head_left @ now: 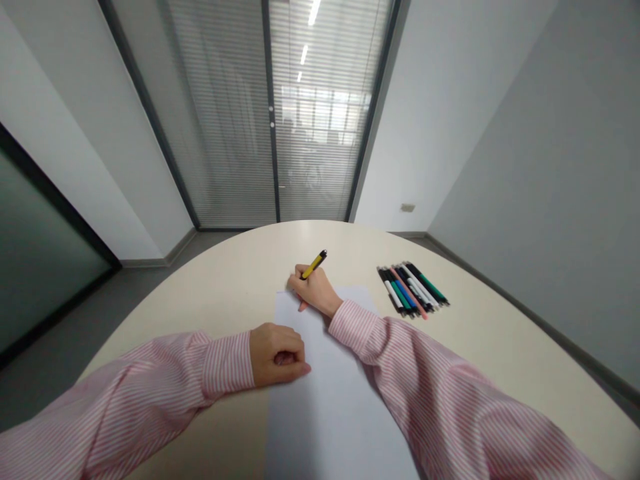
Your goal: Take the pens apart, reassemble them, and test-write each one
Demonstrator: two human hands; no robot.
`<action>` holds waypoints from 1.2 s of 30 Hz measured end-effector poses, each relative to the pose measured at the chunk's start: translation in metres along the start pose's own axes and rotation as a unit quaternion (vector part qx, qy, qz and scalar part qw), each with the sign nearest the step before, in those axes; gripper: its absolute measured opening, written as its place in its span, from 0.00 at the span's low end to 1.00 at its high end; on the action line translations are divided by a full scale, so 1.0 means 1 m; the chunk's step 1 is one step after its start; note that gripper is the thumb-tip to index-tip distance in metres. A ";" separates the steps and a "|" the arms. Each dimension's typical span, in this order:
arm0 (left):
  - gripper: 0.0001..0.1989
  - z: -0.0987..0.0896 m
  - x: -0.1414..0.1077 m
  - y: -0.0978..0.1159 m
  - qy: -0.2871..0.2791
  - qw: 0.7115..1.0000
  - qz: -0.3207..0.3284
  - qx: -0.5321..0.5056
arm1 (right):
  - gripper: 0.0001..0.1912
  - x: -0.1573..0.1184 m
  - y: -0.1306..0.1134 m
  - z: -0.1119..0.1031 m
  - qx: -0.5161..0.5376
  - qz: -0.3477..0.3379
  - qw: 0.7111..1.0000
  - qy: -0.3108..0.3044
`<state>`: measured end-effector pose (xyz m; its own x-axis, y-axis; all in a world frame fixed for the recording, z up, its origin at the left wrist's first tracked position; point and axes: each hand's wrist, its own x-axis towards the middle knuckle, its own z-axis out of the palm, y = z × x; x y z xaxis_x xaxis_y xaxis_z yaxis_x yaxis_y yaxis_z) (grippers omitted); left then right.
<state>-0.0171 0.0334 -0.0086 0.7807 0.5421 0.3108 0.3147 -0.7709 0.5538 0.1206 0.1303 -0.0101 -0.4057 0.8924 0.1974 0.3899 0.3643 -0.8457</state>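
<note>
Near the far edge of a white sheet of paper [345, 407], my right hand [315, 290] is closed around a yellow pen [313, 265] with a black end. The pen slants up and to the right out of the grip; its tip is hidden by my fingers. My left hand [277, 353] rests over the paper's left edge, its fingers curled in and the thumb stretched along below them. Nothing shows in the hollow of that hand. No marks can be made out on the visible paper.
Several pens [413, 290] in white, green, blue, pink and black lie side by side right of the paper. The round pale table [225, 287] has its curved far edge before a glass partition with blinds [225, 133]. White walls stand on both sides.
</note>
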 end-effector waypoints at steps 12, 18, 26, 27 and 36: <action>0.14 -0.002 0.000 0.002 -0.004 1.000 -0.004 0.003 | 0.10 -0.002 -0.007 -0.003 -0.044 0.008 0.999 0.002; 0.14 -0.001 -0.001 0.002 -0.005 1.000 0.002 0.010 | 0.10 -0.003 -0.009 -0.003 -0.049 0.015 0.999 0.013; 0.14 -0.001 0.000 0.001 -0.010 1.000 -0.001 0.010 | 0.12 -0.002 -0.008 -0.003 -0.018 0.017 0.999 0.035; 0.14 -0.001 0.000 0.001 -0.010 1.000 -0.001 0.011 | 0.12 -0.001 -0.007 -0.002 -0.005 0.019 0.999 0.040; 0.14 -0.001 -0.002 0.002 -0.007 1.000 -0.008 0.010 | 0.15 0.000 -0.017 -0.017 0.181 0.065 0.977 0.094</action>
<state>-0.0184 0.0314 -0.0078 0.7829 0.5503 0.2902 0.3385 -0.7682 0.5434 0.1285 0.1286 0.0126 -0.2005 0.9703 0.1355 0.0972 0.1573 -0.9828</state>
